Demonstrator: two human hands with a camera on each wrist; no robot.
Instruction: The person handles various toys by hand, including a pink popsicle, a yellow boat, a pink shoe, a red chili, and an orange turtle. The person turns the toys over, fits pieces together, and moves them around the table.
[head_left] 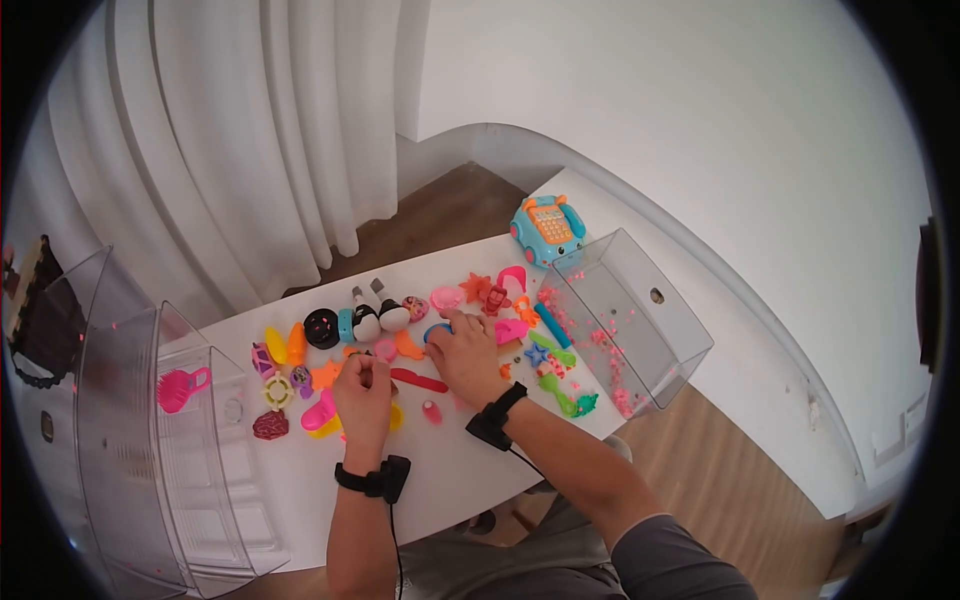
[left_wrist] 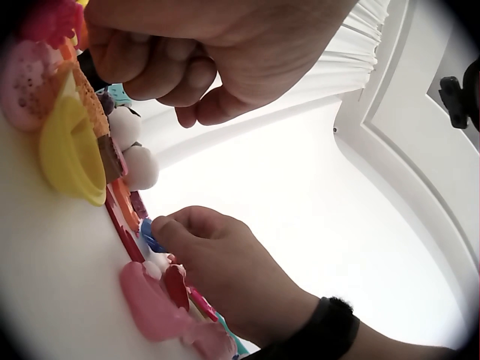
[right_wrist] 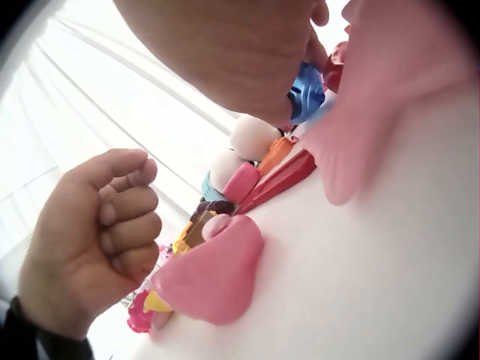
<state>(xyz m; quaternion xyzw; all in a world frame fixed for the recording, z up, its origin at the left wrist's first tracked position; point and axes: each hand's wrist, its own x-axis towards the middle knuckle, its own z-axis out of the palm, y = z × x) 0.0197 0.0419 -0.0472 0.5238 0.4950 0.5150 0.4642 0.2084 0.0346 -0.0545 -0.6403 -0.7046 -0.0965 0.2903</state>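
Note:
My right hand is at the middle of the white table, its thumb and fingers pinching a small blue ridged plastic piece. In the left wrist view this blue piece shows at the fingertips. My left hand hovers over the toys to the left, fingers curled in, with no object visible inside them in the right wrist view. Between the hands lies a red flat strip. A yellow cup-like toy sits below the left hand, and a glossy pink piece lies nearer the table's front.
A clear bin with pink bits stands right; clear containers stand left, with a pink brush. Behind the hands are a black wheel and white-and-black toys. A blue toy phone sits at the back right.

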